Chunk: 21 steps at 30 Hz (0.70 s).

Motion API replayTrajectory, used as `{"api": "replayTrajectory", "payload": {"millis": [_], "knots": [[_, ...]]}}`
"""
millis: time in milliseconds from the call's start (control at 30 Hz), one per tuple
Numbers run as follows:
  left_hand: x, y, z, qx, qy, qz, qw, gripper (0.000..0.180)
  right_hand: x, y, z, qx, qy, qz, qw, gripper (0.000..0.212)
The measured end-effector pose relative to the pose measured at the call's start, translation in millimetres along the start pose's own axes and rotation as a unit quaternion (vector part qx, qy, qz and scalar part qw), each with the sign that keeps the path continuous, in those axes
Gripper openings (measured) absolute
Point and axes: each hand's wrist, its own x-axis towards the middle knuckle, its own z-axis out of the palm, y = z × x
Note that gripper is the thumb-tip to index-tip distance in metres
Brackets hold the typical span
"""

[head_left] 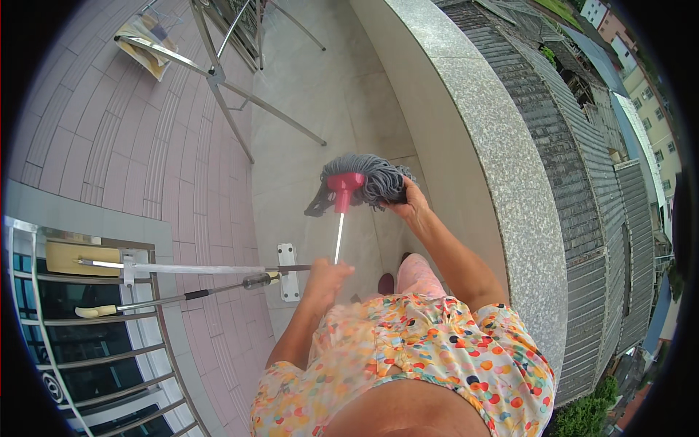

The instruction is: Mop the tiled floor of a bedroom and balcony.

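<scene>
We hold a string mop (pixel 346 186) over the balcony floor (pixel 320 87), its head toward the edge along the granite-topped parapet (pixel 502 138). The fingers of our left hand (pixel 326 282) are wrapped around the metal handle (pixel 339 239); those of our right hand (pixel 412 202) clamp the grey strands (pixel 382 180), tips partly hidden. Beyond, a metal rack (pixel 215 76) stands by the floor's opposite edge, along the pink-tiled wall (pixel 95 131).

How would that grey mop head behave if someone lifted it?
The grey mop head would probably flop, since its strands look loose and stringy. Its red holder looks rigid, so that part should keep its shape.
</scene>
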Motion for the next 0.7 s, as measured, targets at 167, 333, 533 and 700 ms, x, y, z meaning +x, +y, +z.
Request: {"api": "replayTrajectory", "payload": {"millis": [167,333,533,700], "knots": [[1,-3,-11,0.039,0.027,0.015,0.999,0.015,-41,20,18,-0.043,-0.038,0.044,0.997,0.038],[-5,-3,-27,0.061,0.025,-0.015,0.998,0.013,-23,34,3,-0.041,-0.076,0.085,0.993,0.041],[-9,1,-31,0.012,0.039,0.006,0.999,0.013,-31,40,8,-0.185,0.013,0.098,0.978,0.044],[-4,17,-37,0.045,0.06,0.028,0.997,0.011,-18,34,-17,-0.109,-0.015,0.102,0.989,0.044]]}}
